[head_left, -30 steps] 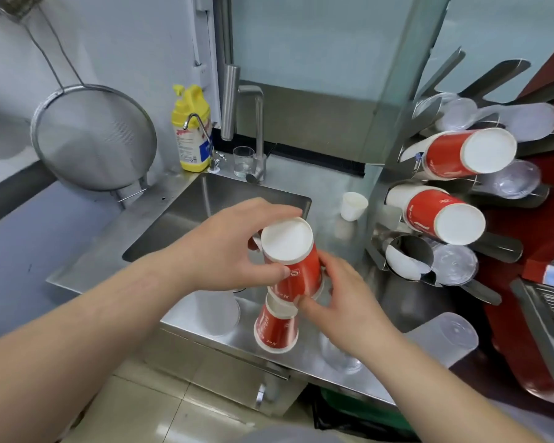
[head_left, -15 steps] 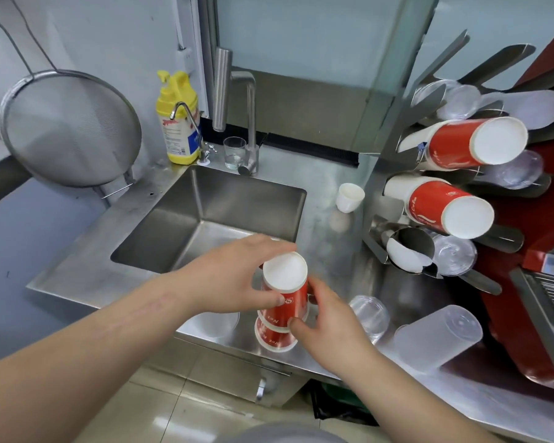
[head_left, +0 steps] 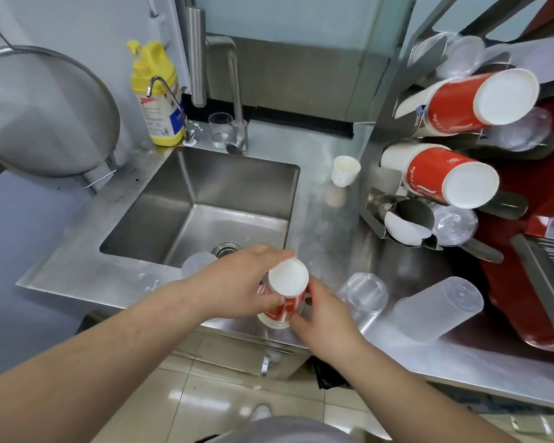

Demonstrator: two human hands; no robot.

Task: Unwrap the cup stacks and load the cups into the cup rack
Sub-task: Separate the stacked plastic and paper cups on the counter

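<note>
Short stack of red-and-white paper cups [head_left: 283, 295] stands inverted near the steel counter's [head_left: 397, 350] front edge, axis near vertical. Left hand [head_left: 237, 284] and right hand [head_left: 320, 310] both clasp it. Steel cup rack [head_left: 400, 219] lies up-right, nearer the right hand.

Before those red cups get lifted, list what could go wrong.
1. The red cup stack, held by the left hand and right hand, stands near the counter's front edge; a slip may drop it to the floor.
2. The clear cup stack stands close beside the right hand; a sideways move might topple it.
</note>
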